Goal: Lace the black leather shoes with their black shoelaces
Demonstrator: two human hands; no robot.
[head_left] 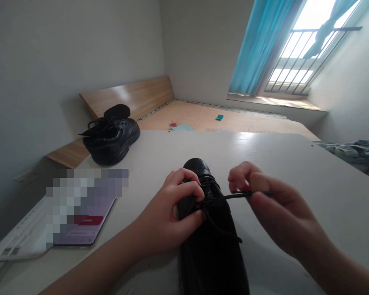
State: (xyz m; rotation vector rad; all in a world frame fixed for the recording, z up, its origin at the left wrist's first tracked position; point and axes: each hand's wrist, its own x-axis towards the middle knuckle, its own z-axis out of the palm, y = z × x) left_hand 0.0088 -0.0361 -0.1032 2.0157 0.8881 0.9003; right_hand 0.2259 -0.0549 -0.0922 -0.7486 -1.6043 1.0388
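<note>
1. Hand state. The left hand (pixel 162 213) is clenched on the lacing of a black leather shoe (pixel 210 262), with its fingers curled over the top of the shoe. The right hand (pixel 279 209) grasps a black lace (pixel 233 196), pinching it between thumb and fingers. The lace runs taut across the gap between the hands.

2. Item location. The shoe lies directly beneath the left hand and to the left of the right hand. Its toe points beyond the left hand, and it rests on a white tabletop (pixel 295 164).

3. Fault risks. If the right-hand pinch loosens, the lace may slip free. If the left-hand grip relaxes, the lacing may slacken. A hard pull to the right may drag the shoe sideways.

4. Edges and clearance. Open tabletop lies to the right of the right hand and ahead of both hands. The table's far edge lies well ahead of the hands. To the left of the left hand, a flat screen device (pixel 86 225) and a sheet of paper (pixel 21 241) limit the room. Ahead of that hand stands a second black shoe (pixel 110 141).
</note>
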